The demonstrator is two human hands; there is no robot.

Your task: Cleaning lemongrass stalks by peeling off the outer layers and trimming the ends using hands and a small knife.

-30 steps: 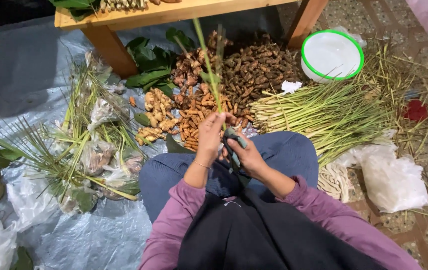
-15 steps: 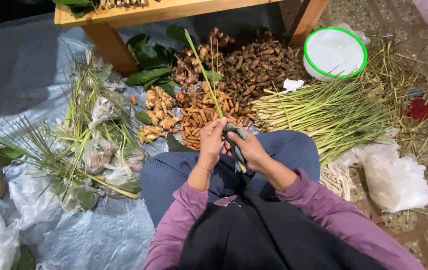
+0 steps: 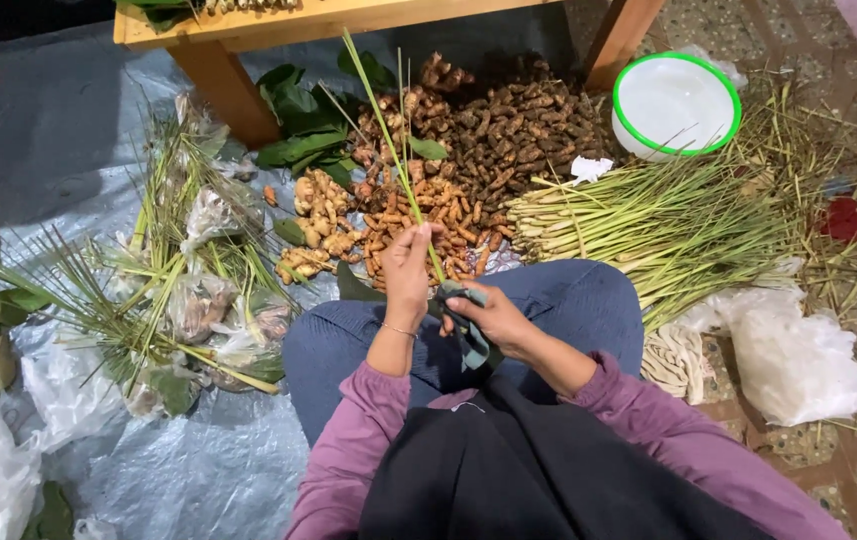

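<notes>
Grey plastic sheeting point(image 3: 68, 170) covers the floor, and roots point(image 3: 468, 150) are heaped beyond the person's knees. Against that heap, the long green stalk point(image 3: 388, 130) has tilted further left than a second ago. The left hand point(image 3: 408, 275) pinches its lower part; the right hand point(image 3: 483, 315) closes around a folded green leaf point(image 3: 470, 335) at its base, so the wrapping seems to be under way.

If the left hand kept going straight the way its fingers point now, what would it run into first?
The left hand points up and away from the body. It would likely meet the pile of orange-brown roots on the tarp just beyond its fingertips first. Depth is hard to judge, since the hand sits above the lap.
</notes>
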